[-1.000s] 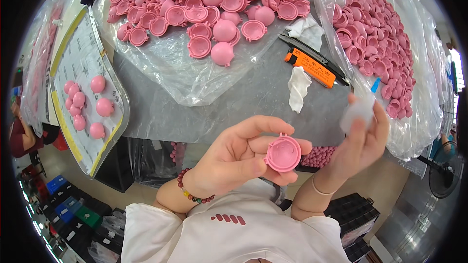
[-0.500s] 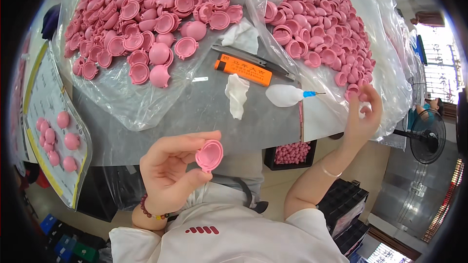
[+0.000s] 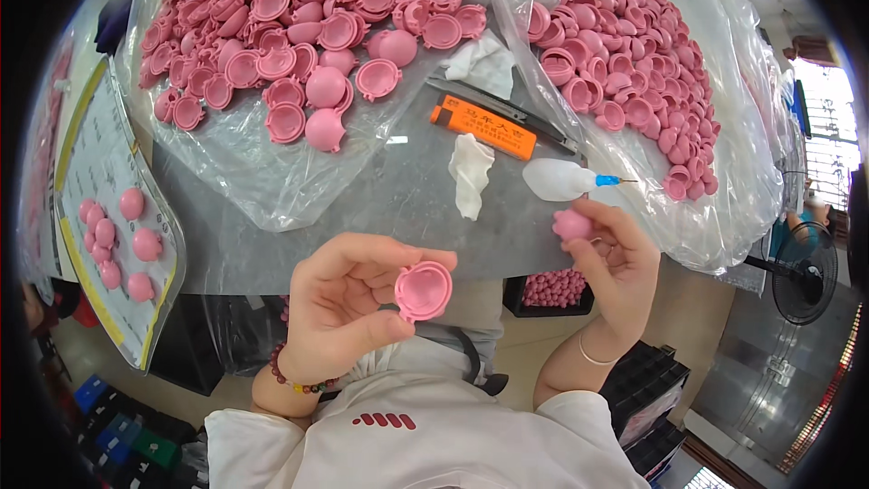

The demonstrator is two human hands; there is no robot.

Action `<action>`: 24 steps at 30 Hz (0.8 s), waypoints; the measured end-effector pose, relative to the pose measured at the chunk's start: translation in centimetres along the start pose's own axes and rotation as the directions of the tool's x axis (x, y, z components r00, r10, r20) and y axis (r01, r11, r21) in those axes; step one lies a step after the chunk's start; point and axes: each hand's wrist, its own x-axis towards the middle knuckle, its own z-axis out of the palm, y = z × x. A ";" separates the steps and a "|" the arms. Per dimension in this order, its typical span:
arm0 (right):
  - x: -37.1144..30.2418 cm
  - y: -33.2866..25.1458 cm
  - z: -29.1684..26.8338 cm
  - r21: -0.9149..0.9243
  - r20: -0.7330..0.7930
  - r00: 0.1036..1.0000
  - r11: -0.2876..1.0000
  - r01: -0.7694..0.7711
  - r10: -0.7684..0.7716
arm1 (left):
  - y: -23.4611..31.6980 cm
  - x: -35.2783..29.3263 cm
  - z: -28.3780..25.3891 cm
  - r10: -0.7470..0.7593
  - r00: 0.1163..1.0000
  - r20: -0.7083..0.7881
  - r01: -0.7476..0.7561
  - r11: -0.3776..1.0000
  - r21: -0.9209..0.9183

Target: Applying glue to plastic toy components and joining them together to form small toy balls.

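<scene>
Left hand (image 3: 337, 294), nearest the body: thumb and fingertips pinching a pink cup (image 3: 424, 292) by its outer edge, hollow side facing up and rim largely exposed; grip judged sound. Right hand (image 3: 623, 258): thumb and forefinger pinching a pink domed piece (image 3: 571, 225) near the edge of the surface (image 3: 380, 208); its underside is hidden, so its interior cannot be checked. Recommended handling: bear both pieces by their outer walls, fingertips off the cup's inner lip, sight the small tabs before any contact, and apply light, even pressure. Hazard noted: just beyond the right hand a white squeeze bottle (image 3: 557, 180) lies with its needle tip (image 3: 626, 181) bare; the fingers should pass clear of it. Farther out: a twisted white tissue (image 3: 471, 177), an orange box (image 3: 484, 128), then a left heap (image 3: 276, 63) and a right heap (image 3: 625, 72) of pink parts on clear plastic sheeting (image 3: 281, 204)
</scene>
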 end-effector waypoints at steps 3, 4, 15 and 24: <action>-0.2 -0.3 0.3 -0.242 -0.119 0.991 0.966 -0.092 0.064 | 0.1 0.0 0.1 -0.015 0.999 0.036 0.015 1.000 -0.009; -0.1 -0.8 0.6 -0.454 -0.104 0.993 0.891 0.003 -0.056 | 0.1 0.1 0.1 -0.021 0.998 0.059 0.021 1.000 0.007; -1.5 -2.2 5.0 -0.109 0.103 0.863 0.857 0.504 -0.494 | -0.8 -0.1 1.8 0.000 1.000 0.027 -0.008 0.943 0.333; -1.6 -1.3 5.8 -0.109 0.131 0.879 0.875 0.472 -0.458 | -0.8 0.0 2.0 -0.016 0.999 0.043 -0.006 0.879 0.476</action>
